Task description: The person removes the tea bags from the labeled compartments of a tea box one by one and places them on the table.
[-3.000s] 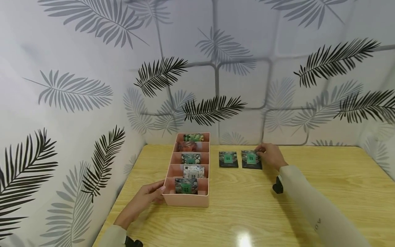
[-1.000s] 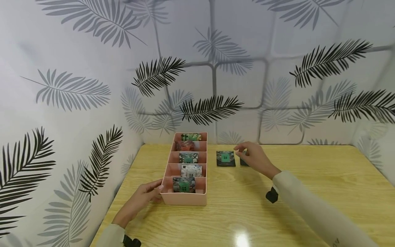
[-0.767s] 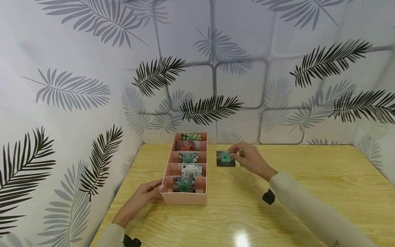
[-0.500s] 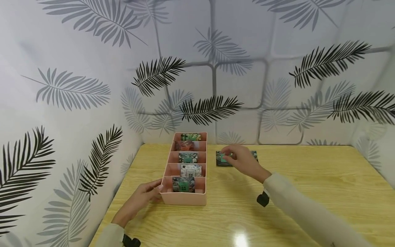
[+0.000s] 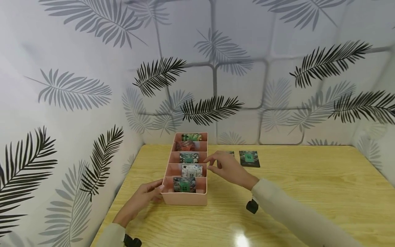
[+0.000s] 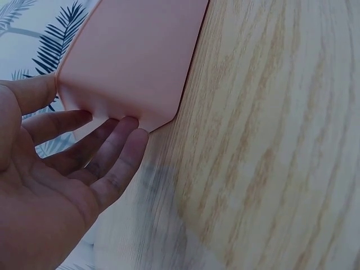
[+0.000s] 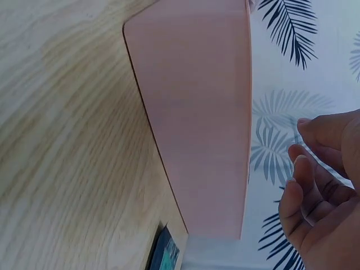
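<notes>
A pink storage box (image 5: 185, 199) with several compartments stands on the table, a small packet in each. My left hand (image 5: 145, 193) holds its near left corner, thumb at the rim and fingertips against the outer wall (image 6: 129, 50). My right hand (image 5: 229, 168) hovers beside the box's right rim. Its fingers are loosely bent with nothing between them, and the right wrist view shows a gap between thumb and fingertips. The white packet (image 5: 192, 170) and a dark green-labelled packet (image 5: 189, 157) lie nearest to it.
To the right of the box, one dark packet (image 5: 249, 157) lies flat on the wooden table (image 5: 293, 199). Another packet (image 5: 232, 154) is mostly hidden behind my right hand. A leaf-patterned wall (image 5: 240, 85) rises at the table's back edge.
My right hand has let go of the right-hand packet and travelled left, over the other packet, to the box's rim. My left hand stays on the box.
</notes>
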Motion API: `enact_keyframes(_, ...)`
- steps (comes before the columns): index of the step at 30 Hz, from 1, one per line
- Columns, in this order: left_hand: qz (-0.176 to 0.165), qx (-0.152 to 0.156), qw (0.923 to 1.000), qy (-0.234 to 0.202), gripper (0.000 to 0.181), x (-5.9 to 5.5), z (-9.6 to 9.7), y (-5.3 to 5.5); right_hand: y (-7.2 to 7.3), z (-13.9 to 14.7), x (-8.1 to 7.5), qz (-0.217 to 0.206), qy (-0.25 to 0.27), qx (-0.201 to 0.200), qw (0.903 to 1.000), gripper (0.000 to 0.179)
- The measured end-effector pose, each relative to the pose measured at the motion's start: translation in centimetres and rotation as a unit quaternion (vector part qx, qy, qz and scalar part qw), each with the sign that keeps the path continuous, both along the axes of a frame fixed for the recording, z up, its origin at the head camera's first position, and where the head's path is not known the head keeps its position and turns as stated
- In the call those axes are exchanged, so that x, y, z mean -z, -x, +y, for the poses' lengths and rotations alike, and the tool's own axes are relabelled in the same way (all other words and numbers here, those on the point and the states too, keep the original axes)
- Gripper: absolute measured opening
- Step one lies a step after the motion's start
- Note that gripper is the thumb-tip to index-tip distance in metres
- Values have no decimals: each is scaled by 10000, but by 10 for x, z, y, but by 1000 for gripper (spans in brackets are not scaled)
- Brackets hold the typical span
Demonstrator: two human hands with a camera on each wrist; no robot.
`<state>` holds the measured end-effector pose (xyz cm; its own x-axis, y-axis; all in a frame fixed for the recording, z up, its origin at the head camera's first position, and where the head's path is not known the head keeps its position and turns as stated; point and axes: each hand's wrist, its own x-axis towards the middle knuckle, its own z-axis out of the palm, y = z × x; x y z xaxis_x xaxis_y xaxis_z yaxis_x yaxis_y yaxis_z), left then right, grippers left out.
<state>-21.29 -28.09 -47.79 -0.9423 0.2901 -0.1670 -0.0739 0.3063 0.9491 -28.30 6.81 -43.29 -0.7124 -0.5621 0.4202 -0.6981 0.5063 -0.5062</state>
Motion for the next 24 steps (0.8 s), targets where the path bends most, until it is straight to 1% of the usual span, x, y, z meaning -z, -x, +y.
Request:
enact_keyframes(3,17,22,10000,18,64,-1,0,0,-5,-9,0,-1,-115,-84,9999,21)
enact_keyframes(10,39,72,10000,-20,65,-2,0,-1,-16,-28,-2,-170,-411,-334,9984,23)
enact_keyframes(17,54,51,10000,-29,65,-1,0,-2,-20,-41,4,-219,-671,-558,9959,26)
enact_keyframes(24,69,78,9999,-25,63,-1,-1,-1,-21,-50,9,-137,-897,-568,9943,26)
